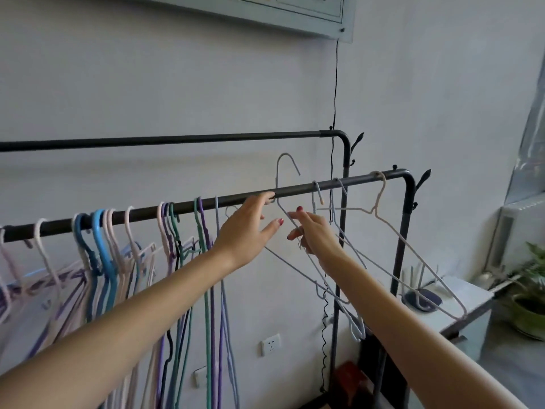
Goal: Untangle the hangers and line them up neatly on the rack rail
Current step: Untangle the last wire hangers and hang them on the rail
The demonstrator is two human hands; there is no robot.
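Observation:
A dark front rail (295, 189) carries a tangled bunch of pastel hangers (103, 255) on its left half. Long green, purple and blue hangers (206, 290) dangle near the middle. My right hand (314, 234) pinches the shoulder wire of a pale grey wire hanger (277, 175), whose hook stands above the rail and is not hooked over it. My left hand (250, 224) has its fingers spread, with the index fingertip at the rail beside that hanger's neck. To the right, three thin hangers hang spaced apart, the outermost being a white hanger (413, 246).
A second, higher back rail (177, 140) runs along the wall. A black cable (334, 84) drops from a wall board (295, 13) behind the rack's right post. At the right stand a white cabinet (460, 290) and a potted plant (530, 302). A wall socket (270, 344) sits low.

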